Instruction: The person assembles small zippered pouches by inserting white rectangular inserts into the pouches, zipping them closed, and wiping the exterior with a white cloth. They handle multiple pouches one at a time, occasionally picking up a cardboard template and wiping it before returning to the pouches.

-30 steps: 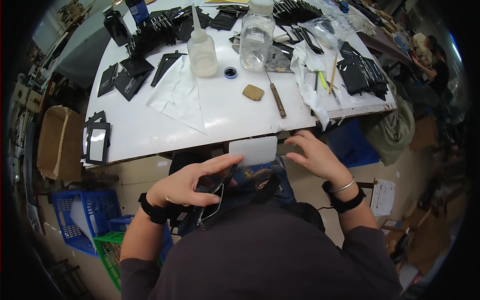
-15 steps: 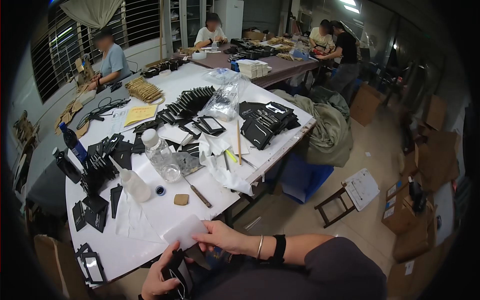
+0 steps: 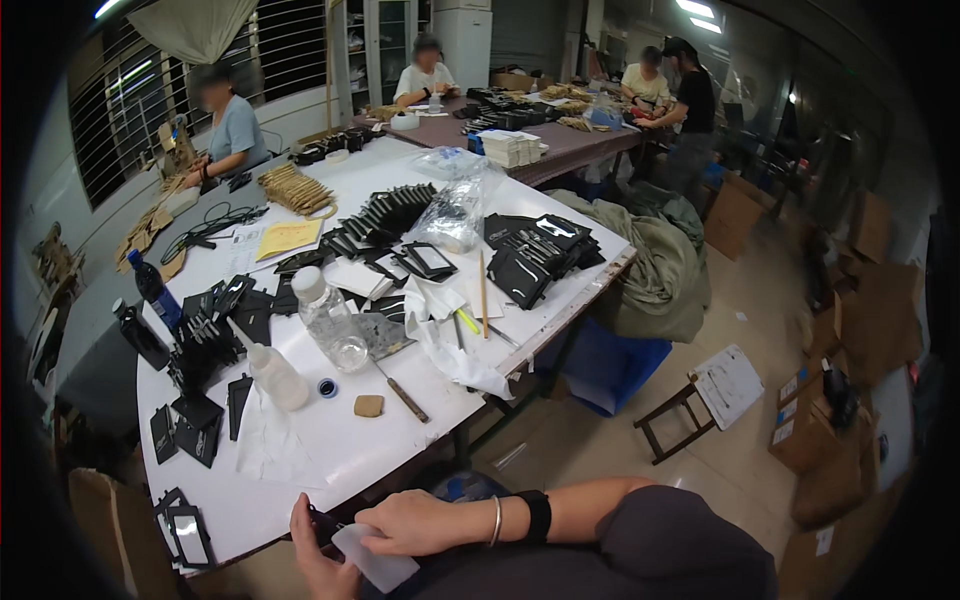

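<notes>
At the lower edge, in front of the table, my right hand (image 3: 412,522) pinches a translucent white card (image 3: 380,563). The card is tilted and sits against the palm side of my left hand (image 3: 322,562). My left hand is closed round a small black wallet-like piece (image 3: 322,524), mostly hidden by the fingers and the card. Whether the card goes inside that piece or only lies over it, I cannot tell. Nearest on the table are a tan block (image 3: 369,405), a wooden-handled tool with a thin metal shaft (image 3: 408,402) and a small dark round cap (image 3: 327,387).
A squeeze bottle (image 3: 280,380) and a clear bottle (image 3: 330,318) stand on the white table (image 3: 330,450). Black pieces lie in piles (image 3: 535,255). A white cloth (image 3: 450,355) hangs over the table's edge. A stool (image 3: 727,385) stands right; several people work behind.
My right hand has moved left and down, bringing the white card from above the table's edge to the black piece in my left hand. The view has shifted slightly.
</notes>
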`<state>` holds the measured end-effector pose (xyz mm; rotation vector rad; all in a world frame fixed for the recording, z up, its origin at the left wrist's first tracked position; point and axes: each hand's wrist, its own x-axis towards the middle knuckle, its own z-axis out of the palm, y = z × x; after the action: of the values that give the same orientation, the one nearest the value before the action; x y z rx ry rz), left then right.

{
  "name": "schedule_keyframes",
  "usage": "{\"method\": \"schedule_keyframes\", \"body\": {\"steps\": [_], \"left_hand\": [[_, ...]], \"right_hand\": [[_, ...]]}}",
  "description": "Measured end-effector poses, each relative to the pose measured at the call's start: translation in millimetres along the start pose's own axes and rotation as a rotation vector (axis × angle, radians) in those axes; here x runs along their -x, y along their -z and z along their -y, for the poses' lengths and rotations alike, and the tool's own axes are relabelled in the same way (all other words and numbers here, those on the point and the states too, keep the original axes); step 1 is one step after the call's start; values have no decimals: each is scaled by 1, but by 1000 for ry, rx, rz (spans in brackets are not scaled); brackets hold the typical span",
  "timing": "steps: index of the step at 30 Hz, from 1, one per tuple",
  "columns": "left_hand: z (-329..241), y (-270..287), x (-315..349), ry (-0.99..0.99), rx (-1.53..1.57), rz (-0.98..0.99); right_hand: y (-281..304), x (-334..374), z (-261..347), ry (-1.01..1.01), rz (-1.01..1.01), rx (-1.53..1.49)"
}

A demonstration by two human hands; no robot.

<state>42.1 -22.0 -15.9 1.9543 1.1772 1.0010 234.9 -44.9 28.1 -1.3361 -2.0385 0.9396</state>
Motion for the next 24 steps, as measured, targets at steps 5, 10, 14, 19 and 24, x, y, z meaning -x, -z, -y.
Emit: {"method": "schedule_keyframes", "body": {"steps": [5, 10, 14, 19, 24], "left_hand": [[-8, 1, 2, -42, -159, 103], [-20, 8, 8, -20, -189, 179], [-28, 4, 10, -35, -259, 151], [-37, 2, 9, -24, -351, 135], [-46, 4, 8, -48, -354, 136]], "right_hand": [[-2, 3, -13, -134, 179, -139], [-9, 3, -12, -212, 179, -119], [-16, 7, -5, -149, -18, 207], [-31, 10, -21, -58, -160, 104], [-33, 6, -36, -304, 163, -646]]}}
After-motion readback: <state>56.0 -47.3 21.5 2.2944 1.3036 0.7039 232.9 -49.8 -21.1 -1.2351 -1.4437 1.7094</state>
